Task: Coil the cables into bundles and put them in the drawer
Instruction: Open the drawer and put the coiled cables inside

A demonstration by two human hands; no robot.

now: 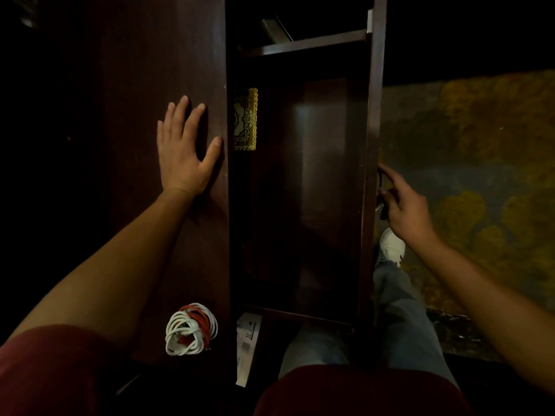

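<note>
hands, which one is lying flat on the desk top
The left hand, fingers spread flat on the dark wood desk top; the right hand is at the open drawer's front.

Dark reddish-brown wood makes up the open drawer [372,145] and the desk top [135,85] left of it. Inside the drawer's left wall sits a gold box [245,119] with ornate scrollwork. Left of the drawer's near corner lies a white-and-red cable bundle [191,328]. Right of the drawer: yellow-green patterned carpet [480,130], a white shoe [392,246], blue-grey jeans [402,310].
</note>
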